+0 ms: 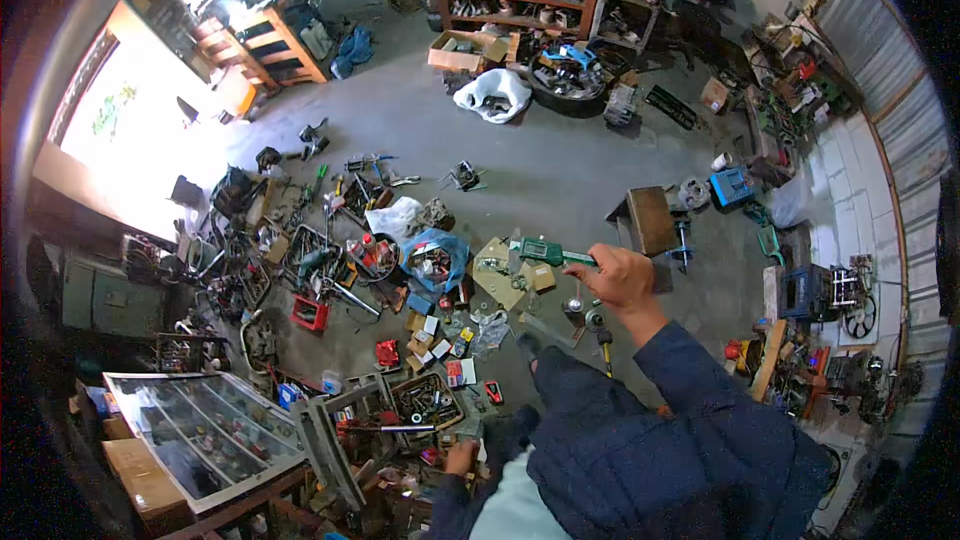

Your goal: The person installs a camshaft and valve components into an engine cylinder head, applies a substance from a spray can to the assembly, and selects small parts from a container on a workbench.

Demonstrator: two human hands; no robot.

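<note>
My right hand is out in front of me, its fingers closed round one end of a slim green tool with a rectangular head. A small panel shows on that head; the tool's exact kind is too small to make out. Below its far end lies a flat tan cardboard piece with a small box on it. My left hand is low at the bottom, close to a tray of metal parts and the cluttered bench. Its fingers are too small and dark to read.
Tools and machine parts are heaped on the floor to the left, around a blue bag-lined tub. A brown wooden stool stands ahead right. A blue crate sits further right. Wooden shelves stand at the back.
</note>
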